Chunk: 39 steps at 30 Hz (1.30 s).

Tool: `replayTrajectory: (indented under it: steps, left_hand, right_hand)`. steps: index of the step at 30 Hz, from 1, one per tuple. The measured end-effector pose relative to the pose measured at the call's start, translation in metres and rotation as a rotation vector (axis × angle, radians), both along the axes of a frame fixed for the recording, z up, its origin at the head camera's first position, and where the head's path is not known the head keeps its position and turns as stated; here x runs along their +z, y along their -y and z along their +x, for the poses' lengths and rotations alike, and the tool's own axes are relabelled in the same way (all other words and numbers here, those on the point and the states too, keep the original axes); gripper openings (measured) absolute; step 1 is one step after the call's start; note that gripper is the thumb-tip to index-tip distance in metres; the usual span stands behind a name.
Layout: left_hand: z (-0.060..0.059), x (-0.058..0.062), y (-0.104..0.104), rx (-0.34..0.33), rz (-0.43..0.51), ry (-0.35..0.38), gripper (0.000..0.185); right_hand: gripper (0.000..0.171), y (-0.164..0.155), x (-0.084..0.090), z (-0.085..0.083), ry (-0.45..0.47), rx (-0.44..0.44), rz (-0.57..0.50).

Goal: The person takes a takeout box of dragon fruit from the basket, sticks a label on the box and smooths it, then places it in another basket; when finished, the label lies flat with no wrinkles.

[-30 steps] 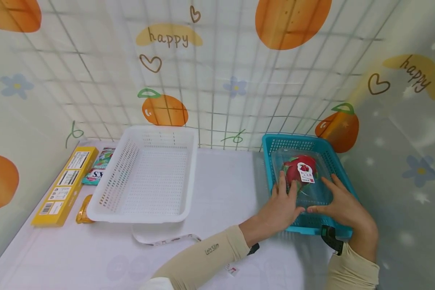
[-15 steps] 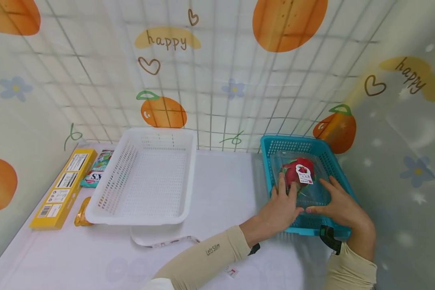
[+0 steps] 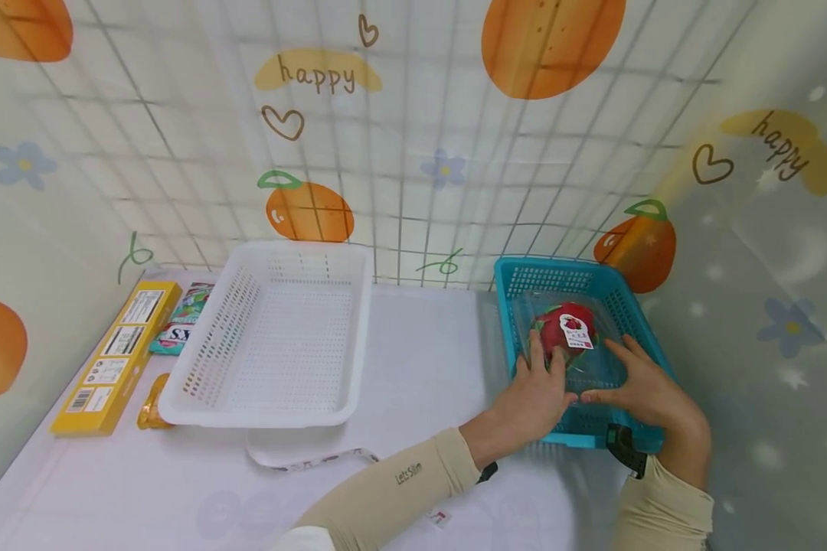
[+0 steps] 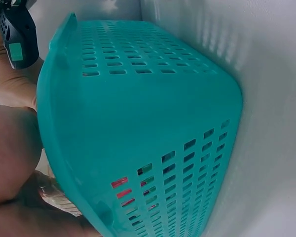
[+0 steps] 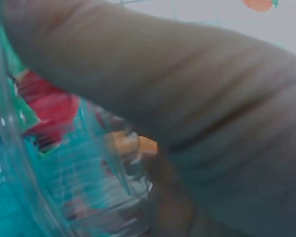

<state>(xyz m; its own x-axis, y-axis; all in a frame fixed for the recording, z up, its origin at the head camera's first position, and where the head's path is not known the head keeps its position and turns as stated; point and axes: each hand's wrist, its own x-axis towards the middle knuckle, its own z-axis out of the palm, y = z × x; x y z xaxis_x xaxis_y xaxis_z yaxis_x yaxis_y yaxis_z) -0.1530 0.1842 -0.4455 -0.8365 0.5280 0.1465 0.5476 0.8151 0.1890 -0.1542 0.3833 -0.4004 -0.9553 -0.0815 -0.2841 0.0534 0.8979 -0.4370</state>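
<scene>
A red dragon fruit (image 3: pixel 554 325) with a white label (image 3: pixel 576 331) sits in a clear plastic box (image 3: pixel 603 371) inside the teal basket (image 3: pixel 550 265). My left hand (image 3: pixel 532 394) holds the box's left side, fingers spread over its edge. From the right, my right hand (image 3: pixel 651 389) grips the opposite side; the two thumbs come close together at the near edge. In the right wrist view, a finger (image 5: pixel 153 64) lies large across the box (image 5: pixel 89 173), with the red fruit (image 5: pixel 49 106) behind. The left wrist view mostly shows the basket's outer wall (image 4: pixel 123 113).
A white basket (image 3: pixel 358 367) stands left of centre. Beside it are a long yellow box (image 3: pixel 113 360), a green snack packet (image 3: pixel 182 317) and an orange-gold wrapped packet (image 3: pixel 153 405). A printed white strip (image 3: pixel 324 459) lies in front. Patterned curtain over wire grid closes the back.
The head view shifts slightly. Both hands stay on the clear box in the teal basket, with no other clear movement.
</scene>
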Motion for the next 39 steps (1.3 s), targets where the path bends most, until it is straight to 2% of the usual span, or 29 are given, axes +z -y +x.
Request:
replayTrajectory:
  steps: [8,11,16,23,32,39]
  left_hand:
    - [-0.001,-0.001,-0.003,0.014,-0.040,0.018,0.073]
    - [0.000,-0.003,-0.004,0.026,-0.023,0.039,0.073]
    - [0.000,-0.004,-0.008,0.014,-0.038,0.012,0.075]
    - [0.000,-0.007,-0.013,0.044,-0.068,0.024,0.075]
    - [0.002,-0.008,-0.015,0.054,-0.162,-0.072,0.072]
    - [0.005,-0.009,-0.016,0.012,-0.238,-0.183,0.067]
  right_hand:
    - [0.115,0.000,-0.001,-0.004,0.001,0.013,0.014]
    - [0.115,-0.001,-0.003,-0.004,0.010,0.011,0.013]
    - [0.114,-0.003,-0.006,-0.004,0.013,0.011,0.006]
    - [0.116,-0.004,-0.009,-0.006,0.021,-0.002,0.014]
    - [0.115,-0.004,-0.012,-0.006,0.018,-0.008,0.030]
    - [0.115,-0.003,-0.014,-0.004,0.016,0.000,0.021]
